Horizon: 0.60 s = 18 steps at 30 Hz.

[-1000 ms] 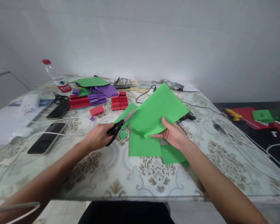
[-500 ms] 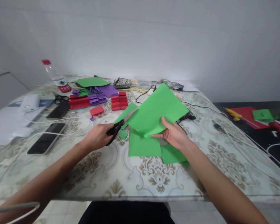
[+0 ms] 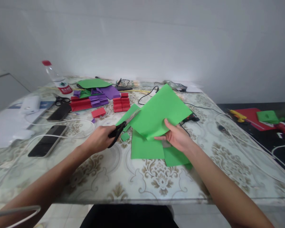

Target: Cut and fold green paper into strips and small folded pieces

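Head view. Pale wall behind; before it, a counter under patterned covering, its near edge running straight across above the person's lap.

Left hand: fingers closed around the grips of black-handled scissors, blades angled up and away, tips at the left edge of the large green sheet; whether that edge lies between the blades, cannot tell.

Right hand: thumb on top, fingers beneath, gripping the large green sheet by its near right edge. Sheet held tilted above the middle of the counter, one corner pointing to the wall, near edge bent.

Below it: one green piece, squared to the near edge; another green piece just beside, to the right. Patterned covering shows from these to the near edge, and on either side of them.

By the blades: green strip, partly hidden; small green square.

Farther left: red folded pieces; purple folded strips; bottle, red cap; second pair of scissors; dark phone, white cable across it.

Right, past the counter's side edge: dark surface with yellow tool and red sheet.
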### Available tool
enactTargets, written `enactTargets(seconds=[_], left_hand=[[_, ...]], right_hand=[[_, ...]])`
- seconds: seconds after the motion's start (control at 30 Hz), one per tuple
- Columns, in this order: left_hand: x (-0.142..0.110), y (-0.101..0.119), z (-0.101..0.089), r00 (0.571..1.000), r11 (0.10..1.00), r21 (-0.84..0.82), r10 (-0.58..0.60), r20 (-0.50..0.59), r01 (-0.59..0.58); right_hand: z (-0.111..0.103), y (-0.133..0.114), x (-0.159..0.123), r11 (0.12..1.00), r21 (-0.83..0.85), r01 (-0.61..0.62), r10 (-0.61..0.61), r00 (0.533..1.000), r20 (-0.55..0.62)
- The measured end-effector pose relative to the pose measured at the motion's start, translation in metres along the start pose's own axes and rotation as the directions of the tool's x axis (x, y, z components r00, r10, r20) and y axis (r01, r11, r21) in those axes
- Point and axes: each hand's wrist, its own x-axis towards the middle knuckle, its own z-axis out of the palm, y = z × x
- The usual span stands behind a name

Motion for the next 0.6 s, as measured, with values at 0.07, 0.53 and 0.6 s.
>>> enactTargets(seconds=[0.07,0.53,0.6], left_hand=[[0.0001,0.0004,0.0,1.0,1.0,0.004,-0.004,0.0,0.004],[0.0004,0.0017,0.0003,1.0,1.0,0.002,-0.016,0.014,0.016],[0.0008,0.0021,0.0005,1.0,1.0,0.001,-0.011,0.019,0.011]], right_hand=[[0.0006,-0.0003,-0.0004,1.0,0.0,-0.006,0.006,1.0,-0.002],[-0.002,0.001,0.0006,1.0,-0.005,-0.003,0.003,1.0,-0.016],[-0.0025,0.0012,0.0008,1.0,-0.004,0.0,0.0,1.0,-0.014]])
